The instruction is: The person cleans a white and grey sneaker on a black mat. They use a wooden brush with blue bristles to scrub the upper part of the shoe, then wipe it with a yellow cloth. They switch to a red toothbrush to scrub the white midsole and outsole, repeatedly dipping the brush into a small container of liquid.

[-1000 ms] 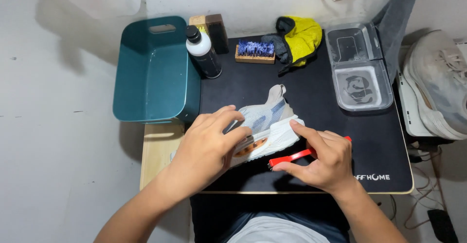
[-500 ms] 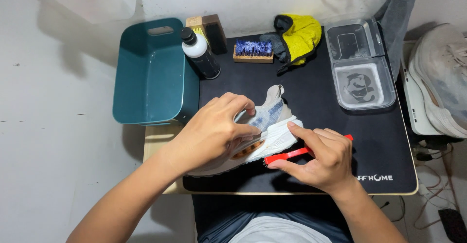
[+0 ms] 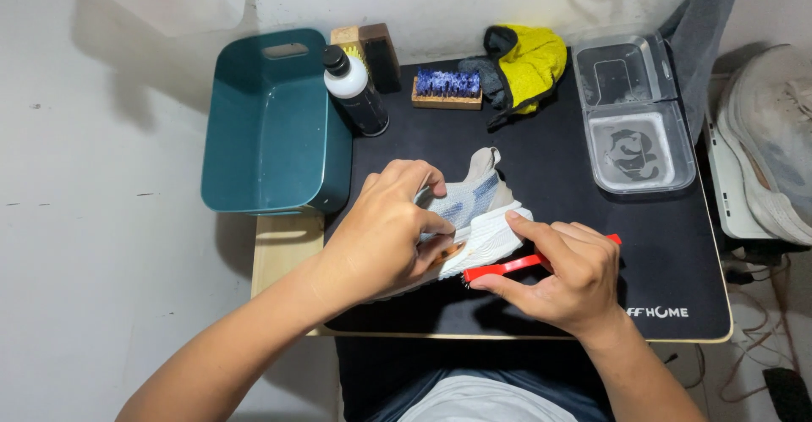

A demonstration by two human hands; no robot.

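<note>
A black mat covered the small table. At its ten o'clock sat a teal tub, overhanging the mat's left edge. At two o'clock lay a clear tray with two compartments. A pale shoe rested off the table at three o'clock. At twelve o'clock lay a yellow cloth, with a blue-bristled brush and a bottle to its left. Near the mat's centre lay a white sneaker on its side. The left hand was clamped over it from eight o'clock, fingers curled on the upper. The right hand pinched a red tool, its tip against the sole.
</note>
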